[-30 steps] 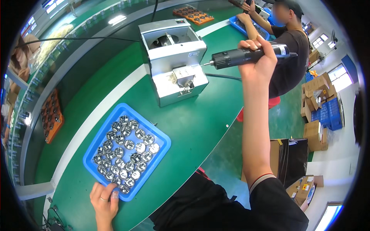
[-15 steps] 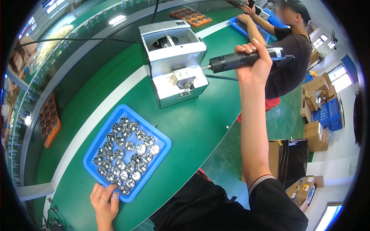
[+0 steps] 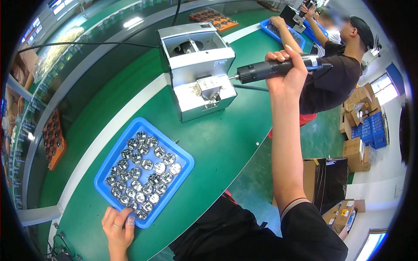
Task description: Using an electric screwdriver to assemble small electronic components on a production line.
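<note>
My right hand [image 3: 287, 67] is wrapped round a black electric screwdriver [image 3: 261, 71], held nearly level with its bit pointing left. The bit's tip is at the right side of a silver, box-shaped screw feeder [image 3: 202, 93], by its small front block; whether they touch I cannot tell. My left hand [image 3: 117, 226] is at the near corner of a blue tray [image 3: 176, 191], its fingers curled in and thumb and forefinger close together over the rim. What they grip is hidden. Several round metal parts [image 3: 146, 164] with shiny, patterned tops lie in the tray.
The green table [image 3: 217, 152] curves along its right edge. Beyond a white strip runs a conveyor line with orange trays [image 3: 54, 139] of dark parts. A co-worker [image 3: 333, 78] works at the far right near another blue tray [image 3: 285, 37]. Cardboard boxes [image 3: 355, 152] stand on the floor.
The co-worker has shifted to the right, with the dark tool raised higher. Orange trays on the line have slid slightly leftward. My two hands and the screwdriver have hardly moved.
</note>
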Available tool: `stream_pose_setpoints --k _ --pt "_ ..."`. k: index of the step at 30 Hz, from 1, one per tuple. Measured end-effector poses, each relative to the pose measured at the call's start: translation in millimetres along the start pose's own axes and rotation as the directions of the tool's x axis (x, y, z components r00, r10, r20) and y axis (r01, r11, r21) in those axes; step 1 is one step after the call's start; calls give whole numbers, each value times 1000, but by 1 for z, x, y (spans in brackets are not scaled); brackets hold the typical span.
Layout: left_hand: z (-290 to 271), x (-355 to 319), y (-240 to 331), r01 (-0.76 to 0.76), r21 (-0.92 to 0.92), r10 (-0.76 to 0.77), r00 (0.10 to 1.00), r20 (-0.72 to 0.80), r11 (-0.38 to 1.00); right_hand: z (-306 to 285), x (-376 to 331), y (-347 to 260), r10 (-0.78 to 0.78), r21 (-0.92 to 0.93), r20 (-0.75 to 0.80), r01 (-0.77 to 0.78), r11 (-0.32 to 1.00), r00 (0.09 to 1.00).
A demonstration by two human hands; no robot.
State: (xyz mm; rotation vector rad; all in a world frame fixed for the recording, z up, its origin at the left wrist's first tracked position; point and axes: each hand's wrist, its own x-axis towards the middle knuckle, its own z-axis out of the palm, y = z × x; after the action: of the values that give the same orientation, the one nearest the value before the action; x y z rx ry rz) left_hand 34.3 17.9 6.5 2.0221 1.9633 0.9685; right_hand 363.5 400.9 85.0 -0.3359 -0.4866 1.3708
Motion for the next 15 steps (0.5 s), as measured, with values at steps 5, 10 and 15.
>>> stream_pose_setpoints --k 5,10,15 --pt "0 1 0 0 2 0 1000 9 1000 2 -4 -2 -24 -25 15 24 999 1000" --pt "-1 -1 0 10 3 -10 1000 23 1000 14 -18 -8 -78 -75 153 90 993 985" --pt "-1 -1 0 13 8 -14 1000 18 1000 28 -27 -6 -135 -179 269 187 966 954"
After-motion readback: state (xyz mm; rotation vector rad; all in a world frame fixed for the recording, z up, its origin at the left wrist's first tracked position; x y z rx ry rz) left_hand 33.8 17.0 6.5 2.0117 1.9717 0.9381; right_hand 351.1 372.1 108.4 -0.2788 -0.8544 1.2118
